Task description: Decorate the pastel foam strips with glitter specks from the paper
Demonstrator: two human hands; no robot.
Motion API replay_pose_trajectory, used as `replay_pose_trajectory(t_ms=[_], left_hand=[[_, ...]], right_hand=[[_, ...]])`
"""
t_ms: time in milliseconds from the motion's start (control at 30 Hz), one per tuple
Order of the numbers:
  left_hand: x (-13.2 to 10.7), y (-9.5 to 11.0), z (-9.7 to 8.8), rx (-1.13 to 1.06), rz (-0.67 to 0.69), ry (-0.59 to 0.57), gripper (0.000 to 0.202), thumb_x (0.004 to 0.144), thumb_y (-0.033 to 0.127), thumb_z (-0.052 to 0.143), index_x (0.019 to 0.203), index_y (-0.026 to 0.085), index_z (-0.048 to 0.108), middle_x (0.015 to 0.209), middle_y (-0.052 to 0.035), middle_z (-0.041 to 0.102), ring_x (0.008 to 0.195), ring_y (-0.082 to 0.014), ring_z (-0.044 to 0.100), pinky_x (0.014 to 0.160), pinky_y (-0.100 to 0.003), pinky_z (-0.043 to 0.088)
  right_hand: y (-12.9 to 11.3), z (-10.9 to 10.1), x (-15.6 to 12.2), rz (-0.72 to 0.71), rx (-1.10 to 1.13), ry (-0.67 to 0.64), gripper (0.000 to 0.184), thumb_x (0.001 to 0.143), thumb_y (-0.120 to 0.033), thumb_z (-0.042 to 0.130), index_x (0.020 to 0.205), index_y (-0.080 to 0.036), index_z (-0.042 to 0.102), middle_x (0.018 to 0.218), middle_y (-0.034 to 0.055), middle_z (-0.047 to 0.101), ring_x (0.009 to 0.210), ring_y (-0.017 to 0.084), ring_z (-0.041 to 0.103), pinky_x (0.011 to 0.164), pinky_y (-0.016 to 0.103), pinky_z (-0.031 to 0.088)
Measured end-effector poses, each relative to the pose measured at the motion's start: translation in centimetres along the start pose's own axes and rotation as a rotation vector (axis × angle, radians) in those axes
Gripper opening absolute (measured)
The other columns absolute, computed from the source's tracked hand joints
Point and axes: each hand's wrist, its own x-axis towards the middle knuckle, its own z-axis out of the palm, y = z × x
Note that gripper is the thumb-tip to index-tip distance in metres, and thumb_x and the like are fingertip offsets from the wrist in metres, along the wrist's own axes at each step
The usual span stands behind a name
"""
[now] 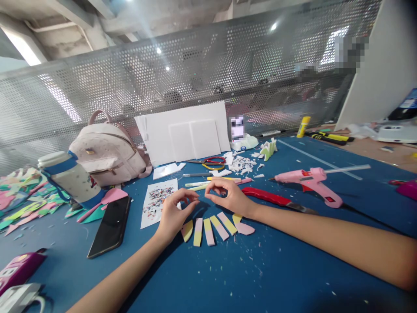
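Several pink-and-yellow foam strips (215, 228) lie fanned in an arc on the blue mat (228, 269). My left hand (174, 213) rests at the fan's left end, fingers curled in a pinch just above the strips. My right hand (228, 195) hovers over the fan's right side, thumb and fingers curled toward the left hand. The fingertips of both hands nearly meet; I cannot make out anything between them.
A pink glue gun (309, 182) and a red-handled knife (273, 199) lie to the right. A black phone (110, 226), a bottle (70, 178) and a backpack (109, 152) are at the left, white foam boards (185, 132) behind. Coloured scraps (22, 195) cover the far left.
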Motion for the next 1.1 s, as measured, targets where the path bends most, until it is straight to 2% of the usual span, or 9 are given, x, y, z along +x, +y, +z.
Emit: replay_pose_trajectory(t_ms=[200, 333, 467, 567, 633, 767, 933, 1100], left_hand=[[-0.1, 0.1, 0.2, 0.012, 0.002, -0.011, 0.007, 0.082, 0.018, 0.067, 0.087, 0.022, 0.071, 0.085, -0.0012, 0.072, 0.075, -0.0151, 0.063, 0.071, -0.026, 0.049], [0.3, -0.1, -0.2, 0.021, -0.031, -0.007, 0.006, 0.084, 0.023, 0.065, 0.084, 0.021, 0.071, 0.084, -0.0025, 0.073, 0.077, -0.0171, 0.065, 0.072, -0.028, 0.050], [2.2, -1.0, -3.5, 0.099, -0.016, 0.090, 0.011, 0.084, 0.030, 0.066, 0.083, 0.021, 0.072, 0.084, -0.0039, 0.074, 0.078, -0.0184, 0.065, 0.073, -0.028, 0.050], [3.7, -2.2, -6.7, 0.312, 0.066, 0.003, 0.013, 0.083, 0.032, 0.067, 0.077, 0.022, 0.073, 0.082, -0.0030, 0.074, 0.075, -0.0181, 0.064, 0.072, -0.027, 0.047], [4.3, -3.2, -8.4, 0.414, 0.067, -0.030, 0.014, 0.082, 0.032, 0.067, 0.074, 0.022, 0.073, 0.076, -0.0022, 0.074, 0.071, -0.0183, 0.064, 0.068, -0.027, 0.046], [4.5, -4.5, -10.3, 0.547, 0.020, -0.037, 0.019, 0.084, 0.036, 0.065, 0.074, 0.023, 0.074, 0.073, -0.0027, 0.074, 0.069, -0.0196, 0.063, 0.065, -0.027, 0.044], [4.4, -4.8, -10.6, 0.554, 0.024, -0.154, 0.013, 0.081, 0.030, 0.065, 0.076, 0.023, 0.075, 0.080, -0.0037, 0.075, 0.071, -0.0197, 0.064, 0.065, -0.026, 0.045], [4.1, -4.3, -9.0, 0.554, 0.013, -0.287, 0.014, 0.081, 0.025, 0.062, 0.079, 0.024, 0.076, 0.086, -0.0045, 0.075, 0.072, -0.0188, 0.064, 0.065, -0.026, 0.045]], right_hand=[[0.0, 0.0, 0.0, 0.002, -0.004, 0.005, 0.010, 0.089, -0.027, 0.063, 0.085, -0.019, 0.066, 0.071, -0.0021, 0.044, 0.062, 0.012, 0.041, 0.056, 0.026, 0.032], [-0.1, -0.1, 0.0, 0.017, -0.006, 0.012, 0.012, 0.089, -0.028, 0.062, 0.084, -0.019, 0.066, 0.070, -0.0019, 0.044, 0.062, 0.012, 0.041, 0.056, 0.026, 0.032], [-0.1, -0.1, 0.1, 0.031, 0.001, 0.020, 0.012, 0.089, -0.030, 0.063, 0.083, -0.019, 0.066, 0.070, -0.0019, 0.044, 0.061, 0.012, 0.040, 0.056, 0.026, 0.032], [-0.1, -0.1, 0.1, 0.039, 0.011, 0.020, 0.012, 0.088, -0.029, 0.064, 0.083, -0.019, 0.066, 0.070, -0.0018, 0.045, 0.061, 0.012, 0.040, 0.056, 0.026, 0.032], [-0.1, 0.0, 0.1, 0.041, 0.019, 0.022, 0.012, 0.088, -0.028, 0.064, 0.083, -0.018, 0.066, 0.071, -0.0017, 0.046, 0.061, 0.012, 0.040, 0.055, 0.026, 0.032], [0.0, 0.0, 0.2, 0.041, 0.020, 0.025, 0.010, 0.088, -0.027, 0.064, 0.083, -0.018, 0.066, 0.071, -0.0019, 0.045, 0.061, 0.011, 0.040, 0.055, 0.026, 0.031], [0.0, 0.0, 0.2, 0.051, 0.013, 0.023, 0.010, 0.088, -0.027, 0.064, 0.083, -0.018, 0.066, 0.071, -0.0022, 0.045, 0.060, 0.011, 0.039, 0.054, 0.026, 0.031], [0.2, -0.1, 0.2, 0.049, 0.014, 0.018, 0.010, 0.088, -0.026, 0.064, 0.083, -0.018, 0.066, 0.070, -0.0024, 0.045, 0.059, 0.011, 0.039, 0.054, 0.026, 0.031]])
